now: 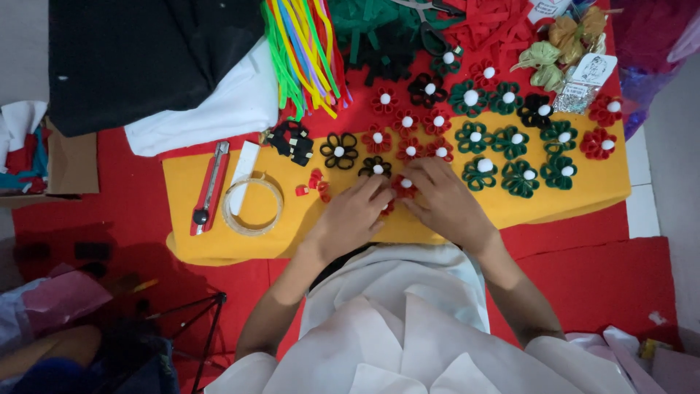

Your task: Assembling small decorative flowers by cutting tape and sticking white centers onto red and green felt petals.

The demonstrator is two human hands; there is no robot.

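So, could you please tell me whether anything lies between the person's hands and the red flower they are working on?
Nothing visible does: the left hand and right hand both already touch the red flower on the yellow felt sheet.

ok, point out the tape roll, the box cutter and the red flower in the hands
tape roll (252,205), head view, on its clear ring
box cutter (210,187), head view, mid handle
red flower (403,187), head view, petal showing between hands
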